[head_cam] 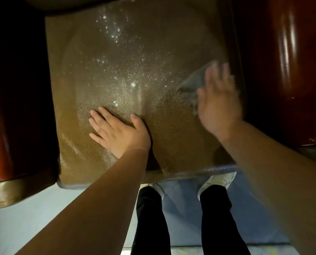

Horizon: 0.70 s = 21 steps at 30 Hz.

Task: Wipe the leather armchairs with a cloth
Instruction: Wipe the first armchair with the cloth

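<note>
- While my left hand (116, 132) lies flat with fingers spread on the seat cushion (105, 52), bracing me, my right hand (218, 100) presses the grey cloth (192, 83) at three o'clock, fingers straight though blurred.
- I judge wiping is under way; droplets (114, 34) at twelve o'clock call for the next sweep.

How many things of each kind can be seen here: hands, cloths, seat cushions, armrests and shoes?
Hands: 2, left hand and right hand
Cloths: 1, cloth
Seat cushions: 1, seat cushion
Armrests: 2, left armrest and right armrest
Shoes: 2, white shoes
Total: 8
</note>
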Tool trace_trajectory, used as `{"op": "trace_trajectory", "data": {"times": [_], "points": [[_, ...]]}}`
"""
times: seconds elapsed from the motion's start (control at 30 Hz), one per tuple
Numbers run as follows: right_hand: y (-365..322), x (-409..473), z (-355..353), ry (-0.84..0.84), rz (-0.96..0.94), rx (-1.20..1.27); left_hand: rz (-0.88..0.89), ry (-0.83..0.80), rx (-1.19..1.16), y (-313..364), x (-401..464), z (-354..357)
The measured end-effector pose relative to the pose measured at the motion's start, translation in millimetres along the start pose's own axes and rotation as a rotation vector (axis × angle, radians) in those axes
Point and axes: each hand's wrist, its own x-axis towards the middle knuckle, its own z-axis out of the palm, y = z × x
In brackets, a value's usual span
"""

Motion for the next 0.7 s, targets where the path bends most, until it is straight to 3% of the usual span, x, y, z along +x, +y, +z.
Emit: {"op": "trace_trajectory", "data": {"times": [0.07, 0.1, 0.27, 0.33, 0.4, 0.53, 0.6, 0.7], "points": [[-9.4, 12.9, -9.6, 0.002, 0.246, 0.185, 0.013, 0.017, -0.001, 0.2, 0.6, 1.1], [-21.3, 9.5, -9.5, 0.009, 0.241, 0.19, 0.016, 0.018, -0.002, 1.0, 1.2, 0.6], [-53.6, -46.6, 7.1, -0.126, -0.315, 0.062, 0.025, 0.0, 0.004, 1.4, 0.6, -3.4], [-31.4, -45.7, 10.0, -0.184, -0.41, -0.004, 0.028, 0.005, 0.008, 0.9, -0.2, -2.5], [-8.8, -28.4, 7.0, -0.149, -0.27, -0.021, 0.031, 0.017, 0.022, 0.0, -0.5, 0.3], [7.5, 20.6, -9.8, -0.157, 0.3, 0.173, 0.042, 0.036, 0.029, -0.8, -0.4, 3.3], [-11.6, 18.6, -12.2, -0.163, 0.318, 0.163, 0.041, 0.035, 0.023, -0.1, 0.8, 1.5], [-37.6, -27.5, -5.2, -0.154, -0.003, 0.018, 0.047, 0.024, 0.014, 0.1, 1.3, -0.9]]}}
